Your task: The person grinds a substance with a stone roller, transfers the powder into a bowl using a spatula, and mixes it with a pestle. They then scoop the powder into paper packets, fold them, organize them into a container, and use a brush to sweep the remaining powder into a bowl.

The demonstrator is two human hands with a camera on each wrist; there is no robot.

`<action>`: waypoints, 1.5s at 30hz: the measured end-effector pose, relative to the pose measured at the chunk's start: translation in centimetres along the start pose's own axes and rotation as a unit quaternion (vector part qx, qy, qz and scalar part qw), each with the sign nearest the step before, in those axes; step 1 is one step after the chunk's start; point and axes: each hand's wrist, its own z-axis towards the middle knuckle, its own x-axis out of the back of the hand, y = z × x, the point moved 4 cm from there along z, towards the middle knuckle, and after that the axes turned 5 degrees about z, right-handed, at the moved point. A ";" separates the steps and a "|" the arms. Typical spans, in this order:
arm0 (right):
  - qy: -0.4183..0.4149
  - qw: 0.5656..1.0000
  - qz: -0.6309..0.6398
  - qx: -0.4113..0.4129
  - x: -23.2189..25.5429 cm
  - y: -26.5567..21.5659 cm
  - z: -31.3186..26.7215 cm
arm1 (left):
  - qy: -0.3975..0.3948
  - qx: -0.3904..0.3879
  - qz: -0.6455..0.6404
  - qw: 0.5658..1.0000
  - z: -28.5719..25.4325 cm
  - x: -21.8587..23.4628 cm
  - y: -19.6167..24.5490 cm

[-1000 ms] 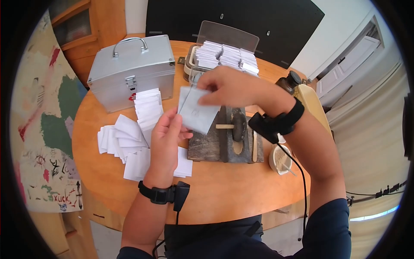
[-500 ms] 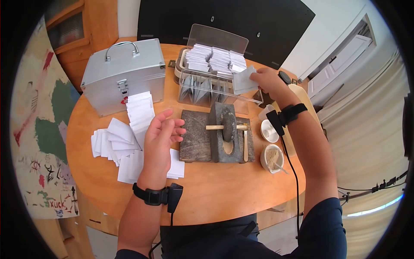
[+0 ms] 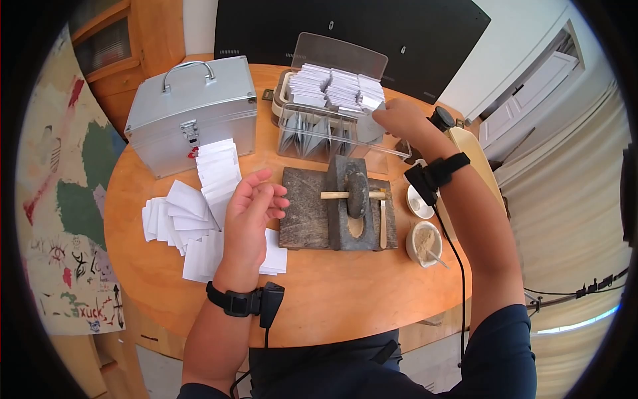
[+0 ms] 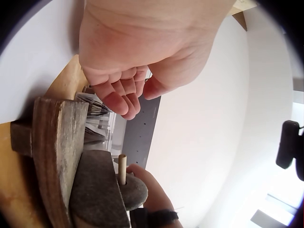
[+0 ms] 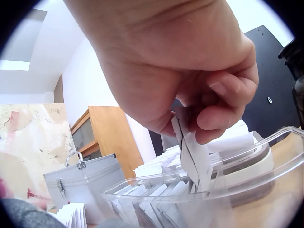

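Note:
My right hand is at the right end of a clear plastic box. Between thumb and fingers it pinches a flat grey-white paper packet, whose lower part is inside the box in the right wrist view. Several similar packets stand upright along the box. My left hand hovers near the left edge of a wooden board, palm turned up, fingers loosely bent and holding nothing. On the board, a dark stone roller with a wooden handle sits in a stone trough.
Behind the clear box stands a lidded container full of white packets. A silver case and loose white envelopes lie to the left. At the right are a bowl of beige powder, a white cup and a dark jar.
Both hands held the packet at first. The left hand let go; the right carried it rightward to the clear box and has lowered it into the right end. The left hand stays nearly still.

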 end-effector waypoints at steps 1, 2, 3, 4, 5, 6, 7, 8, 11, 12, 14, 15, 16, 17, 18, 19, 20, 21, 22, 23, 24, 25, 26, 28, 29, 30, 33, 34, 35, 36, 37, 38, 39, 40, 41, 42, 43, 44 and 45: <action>-0.024 1.000 -0.006 -0.011 0.0 -0.2 0.1 | 0.000 0.002 0.001 1.000 0.0 0.0 0.0; -0.023 1.000 -0.004 -0.012 0.0 -0.2 0.6 | 0.001 0.004 0.003 1.000 0.0 0.0 -0.1; -0.026 0.999 0.015 -0.015 -0.1 -0.1 1.3 | 0.000 0.005 0.004 1.000 0.0 0.0 -0.1; -0.029 0.999 0.035 -0.019 -0.1 -0.3 1.4 | 0.001 0.007 0.003 1.000 0.1 0.1 -0.2; -0.029 0.999 0.035 -0.019 -0.1 -0.3 1.4 | 0.002 0.010 0.001 1.000 0.1 0.2 -0.3; -0.039 0.998 0.036 -0.025 0.0 -0.4 1.5 | 0.003 0.009 0.002 1.000 0.0 0.2 -0.2; -0.049 0.998 0.036 -0.031 0.2 -0.7 1.3 | 0.004 0.012 0.000 1.000 0.0 0.1 -0.1; -0.050 0.998 0.036 -0.030 0.3 -1.0 1.1 | 0.004 0.016 -0.002 1.000 0.0 0.1 -0.1; -0.038 0.996 0.067 -0.054 0.2 -1.2 0.4 | -0.002 0.013 -0.007 1.000 0.0 0.0 -0.2; -0.028 0.996 0.070 -0.048 0.0 -1.0 0.5 | -0.002 0.013 -0.008 1.000 0.0 0.0 -0.2; -0.019 0.996 0.072 -0.041 0.0 -1.2 0.4 | -0.006 0.012 -0.013 1.000 0.0 0.1 -0.2; -0.039 0.994 0.087 -0.047 0.0 -1.2 0.4 | -0.004 0.011 -0.013 1.000 0.0 0.2 -0.2; -0.058 0.992 0.101 -0.054 0.0 -1.2 0.4 | -0.005 0.011 -0.013 1.000 0.0 0.1 -0.2; -0.060 0.992 0.100 -0.052 0.0 -1.3 0.5 | -0.006 0.011 -0.014 1.000 0.0 0.2 -0.2; -0.069 0.991 0.097 -0.056 -0.1 -1.2 0.6 | -0.005 0.011 -0.015 1.000 0.0 0.2 -0.3; -0.078 0.990 0.096 -0.061 -0.1 -1.1 0.7 | -0.009 0.011 -0.015 1.000 0.0 0.2 -0.3; -0.077 0.991 0.096 -0.062 -0.1 -0.8 1.0 | -0.014 0.011 -0.014 1.000 0.1 0.1 -0.3; -0.077 0.991 0.088 -0.060 -0.1 -0.6 1.4 | -0.015 0.011 -0.014 1.000 0.1 0.1 -0.3; -0.077 0.992 0.080 -0.057 -0.3 -0.4 1.6 | -0.014 0.011 -0.012 1.000 0.1 0.1 -0.4; -0.077 0.992 0.080 -0.057 -0.6 -0.2 1.7 | -0.012 0.011 -0.009 1.000 0.1 0.2 -0.4; -0.048 0.995 0.079 -0.042 -0.9 -0.1 1.8 | -0.012 0.010 -0.009 1.000 0.1 0.2 -0.3; -0.020 0.996 0.078 -0.026 -1.0 -0.3 1.6 | -0.011 0.010 -0.009 1.000 0.1 0.2 -0.3; -0.021 0.996 0.078 -0.024 -1.3 -0.3 1.3 | -0.010 0.009 -0.010 1.000 0.1 0.2 -0.3; 0.019 0.983 0.183 -0.023 -1.5 -0.2 0.7 | -0.007 0.010 -0.010 1.000 0.0 0.1 -0.2; 0.018 0.983 0.183 -0.024 -1.8 0.2 1.1 | -0.007 0.012 -0.009 1.000 0.0 0.1 -0.2; 0.029 0.984 0.176 -0.002 -2.1 0.7 1.7 | -0.007 0.014 -0.009 1.000 0.0 0.1 -0.3; 0.041 0.985 0.168 0.015 -2.1 1.0 1.7 | -0.009 0.012 -0.003 1.000 0.0 0.0 -0.3; 0.039 0.985 0.168 0.014 -2.1 0.7 1.5 | -0.008 0.014 -0.005 1.000 0.1 0.1 -0.4; 0.040 0.985 0.168 0.014 -2.0 0.4 1.2 | -0.005 0.016 -0.006 1.000 0.1 0.1 -0.4; 0.032 0.985 0.171 0.011 -2.0 0.2 0.8 | -0.005 0.015 -0.006 1.000 0.1 0.1 -0.3; 0.023 0.985 0.173 0.007 -2.1 -0.1 0.5 | -0.005 0.015 -0.007 1.000 0.1 0.1 -0.3; 0.022 0.985 0.173 0.008 -2.2 -0.1 0.1 | -0.004 0.015 -0.008 1.000 0.0 0.1 -0.3; 0.031 0.985 0.167 0.020 -2.4 -0.2 -0.3 | -0.003 0.016 -0.008 1.000 0.0 0.2 -0.3; 0.039 0.986 0.160 0.032 -2.4 -0.2 -0.5 | -0.005 0.014 -0.008 1.000 0.0 0.1 -0.3; 0.040 0.986 0.160 0.032 -2.3 -0.1 -0.5 | -0.007 0.012 -0.008 1.000 0.1 0.1 -0.3; 0.022 0.984 0.172 0.036 -2.4 0.1 -0.5 | -0.008 0.012 -0.008 1.000 0.1 0.1 -0.3; 0.004 0.982 0.184 0.041 -2.5 0.3 -0.4 | -0.008 0.014 -0.008 1.000 0.1 0.1 -0.3; 0.004 0.982 0.184 0.041 -2.6 0.7 -0.1 | -0.009 0.015 -0.008 1.000 0.1 0.1 -0.4; -0.017 0.981 0.189 0.034 -2.8 1.3 0.4 | -0.009 0.014 -0.008 1.000 0.1 0.1 -0.3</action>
